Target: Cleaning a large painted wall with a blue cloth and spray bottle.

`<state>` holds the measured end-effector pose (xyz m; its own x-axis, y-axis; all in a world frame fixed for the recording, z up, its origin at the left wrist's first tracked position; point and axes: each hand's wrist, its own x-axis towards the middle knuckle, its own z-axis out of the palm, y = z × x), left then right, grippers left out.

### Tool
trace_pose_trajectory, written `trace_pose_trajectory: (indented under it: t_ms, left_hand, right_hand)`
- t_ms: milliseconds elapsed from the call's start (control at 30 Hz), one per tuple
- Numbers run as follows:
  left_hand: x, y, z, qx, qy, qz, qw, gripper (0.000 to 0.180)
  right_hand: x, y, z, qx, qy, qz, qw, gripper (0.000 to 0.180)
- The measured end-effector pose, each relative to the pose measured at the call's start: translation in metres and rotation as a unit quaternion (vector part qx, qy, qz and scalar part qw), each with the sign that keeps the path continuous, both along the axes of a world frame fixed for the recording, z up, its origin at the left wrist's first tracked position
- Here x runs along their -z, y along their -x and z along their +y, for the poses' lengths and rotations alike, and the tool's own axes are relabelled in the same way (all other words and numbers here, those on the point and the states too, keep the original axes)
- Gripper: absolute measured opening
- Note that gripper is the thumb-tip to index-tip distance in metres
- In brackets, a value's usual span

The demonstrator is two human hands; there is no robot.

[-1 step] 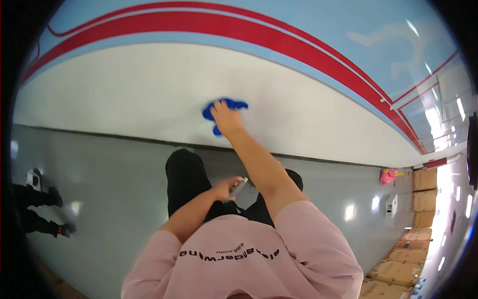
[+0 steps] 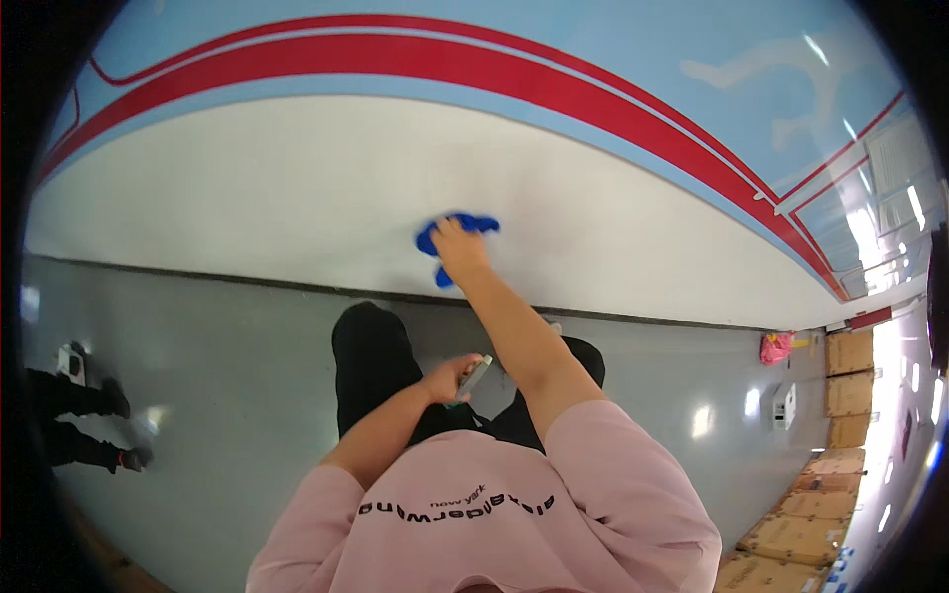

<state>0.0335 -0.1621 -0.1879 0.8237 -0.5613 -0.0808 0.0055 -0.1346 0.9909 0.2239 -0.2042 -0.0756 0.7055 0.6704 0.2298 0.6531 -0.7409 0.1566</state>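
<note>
My right hand [image 2: 461,251] is pressed against a white wall [image 2: 277,198], its fingers bunched over a blue cloth [image 2: 479,224]. Parts of the cloth stick out past the fingertips and below the palm. Down by my knees, my left hand [image 2: 447,380] grips a slim, flat grey object [image 2: 475,376] with a pale end; its exact kind is too small to make out. Faint greyish smudges show on the wall around the cloth.
Above the white band, the wall turns light blue with red stripes [image 2: 415,59]. A dark strip edges the grey floor [image 2: 237,395]. Another person's legs [image 2: 84,420] are at the left. A pink bag [image 2: 776,347], a white box [image 2: 783,406] and stacked cardboard boxes [image 2: 791,524] are at the right.
My right hand and the blue cloth have shifted slightly right and down along the wall. The whole view has tipped a little. My left hand still holds the grey object.
</note>
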Motion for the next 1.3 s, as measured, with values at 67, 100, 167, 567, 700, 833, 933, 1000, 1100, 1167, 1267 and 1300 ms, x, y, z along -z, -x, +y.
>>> trace_pose_trajectory:
  t_ms: [67,100,167,567,700,833,933,1000,1100,1167,1267,1300]
  left_hand:
    - [0.000,0.005,0.005,-0.006,-0.019,0.014,1.000,0.073]
    - [-0.007,0.009,0.009,-0.018,-0.038,-0.007,0.999,0.073]
    - [-0.032,0.007,0.011,-0.012,-0.071,-0.022,0.997,0.074]
    - [-0.006,-0.010,-0.007,0.077,-0.071,0.049,0.993,0.074]
    - [-0.021,-0.009,-0.011,0.082,-0.140,0.000,0.987,0.076]
    - [-0.015,-0.004,-0.002,0.047,-0.122,0.006,0.991,0.072]
    - [-0.008,-0.001,0.009,0.029,-0.083,0.003,0.996,0.070]
    - [-0.013,-0.001,0.008,0.031,-0.049,0.010,0.998,0.070]
    - [-0.024,-0.004,0.007,0.036,-0.033,0.033,0.998,0.069]
    - [-0.014,-0.006,0.006,0.046,-0.021,0.044,0.998,0.069]
    - [-0.002,-0.006,0.011,0.055,-0.046,0.021,0.997,0.069]
    - [-0.002,-0.004,0.010,0.057,-0.046,0.024,0.997,0.069]
  right_hand:
    - [0.036,0.004,-0.053,0.187,-0.066,0.189,0.962,0.020]
    - [0.048,0.019,-0.086,0.272,-0.089,0.184,0.940,0.026]
    - [0.061,0.032,-0.162,0.451,-0.146,0.289,0.832,0.034]
    - [0.090,0.123,-0.254,0.488,-0.492,0.350,0.630,0.047]
    - [0.072,0.115,-0.199,0.466,-0.625,0.288,0.556,0.048]
    - [0.001,0.079,-0.170,0.362,-0.646,0.124,0.660,0.044]
    - [-0.092,0.052,-0.148,0.227,-0.635,-0.009,0.738,0.037]
    - [-0.134,0.030,-0.140,0.148,-0.645,-0.112,0.741,0.038]
    - [-0.168,-0.001,-0.110,0.071,-0.608,-0.174,0.772,0.040]
    - [-0.155,-0.010,-0.093,0.122,-0.508,-0.209,0.826,0.040]
    - [-0.117,-0.010,-0.082,0.097,-0.424,-0.185,0.881,0.041]
    - [-0.095,-0.004,-0.082,0.097,-0.378,-0.150,0.909,0.034]
